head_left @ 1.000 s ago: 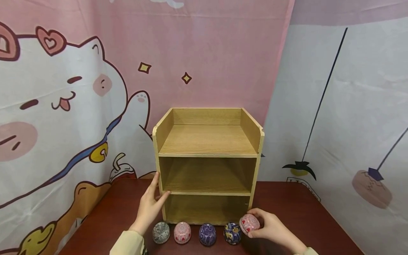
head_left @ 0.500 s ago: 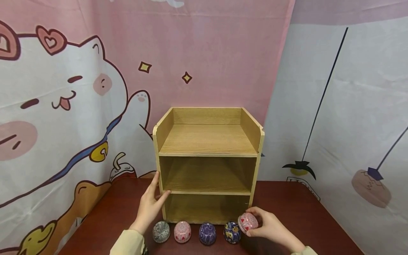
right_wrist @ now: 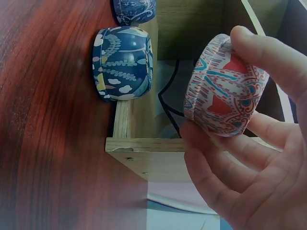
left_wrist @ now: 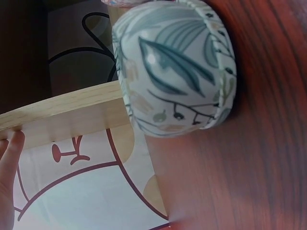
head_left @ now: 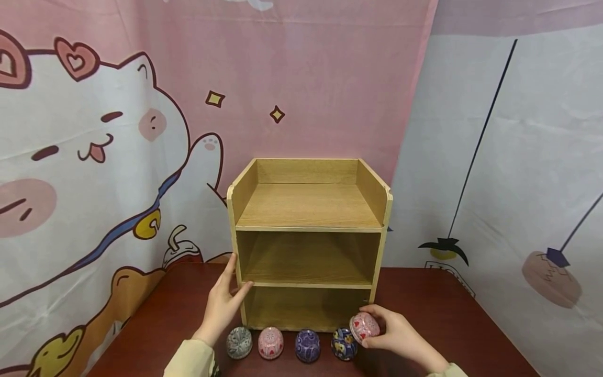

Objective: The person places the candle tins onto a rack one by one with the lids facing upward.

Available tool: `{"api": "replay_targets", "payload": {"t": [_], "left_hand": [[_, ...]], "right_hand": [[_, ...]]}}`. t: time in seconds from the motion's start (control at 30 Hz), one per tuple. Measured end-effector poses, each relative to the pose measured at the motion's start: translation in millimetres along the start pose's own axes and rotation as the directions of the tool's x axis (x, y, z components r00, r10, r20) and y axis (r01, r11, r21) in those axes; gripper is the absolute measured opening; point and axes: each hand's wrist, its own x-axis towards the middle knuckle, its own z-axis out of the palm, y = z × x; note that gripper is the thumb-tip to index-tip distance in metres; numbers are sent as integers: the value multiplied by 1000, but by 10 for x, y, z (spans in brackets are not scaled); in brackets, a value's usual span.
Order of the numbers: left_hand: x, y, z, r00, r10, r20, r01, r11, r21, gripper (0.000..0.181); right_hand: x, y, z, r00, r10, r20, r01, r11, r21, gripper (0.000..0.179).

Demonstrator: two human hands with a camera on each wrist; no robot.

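Observation:
My right hand [head_left: 393, 332] pinches a small round pink tin [head_left: 365, 328] with a red heart pattern between thumb and fingers. In the right wrist view that pink tin [right_wrist: 225, 86] is tilted and held off the table, near the wooden shelf's right front corner. A dark blue floral tin [head_left: 344, 344] is just left of it. My left hand [head_left: 220, 303] rests on the left side panel of the wooden shelf [head_left: 308, 229], fingers extended, thumb on its front edge. Close to this hand sits a grey-white leaf-patterned tin [left_wrist: 172, 72].
Along the shelf's front stand the grey leaf tin, another pink tin [head_left: 270, 343], a purple swirl tin [head_left: 308, 346] and the dark blue one, on a dark red table [head_left: 438, 314]. A cartoon-printed cloth [head_left: 325, 78] hangs behind the shelf.
My right hand has shifted slightly left and upward with the pink tin. The left hand stays on the shelf, and the row of tins has not moved.

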Motion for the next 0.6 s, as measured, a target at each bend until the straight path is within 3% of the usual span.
{"api": "replay_targets", "payload": {"t": [0.6], "left_hand": [[-8, 7, 0, 1000, 0, -13, 0, 1000, 6, 93]], "right_hand": [[101, -76, 6, 1000, -15, 0, 15, 997, -78, 62]]}}
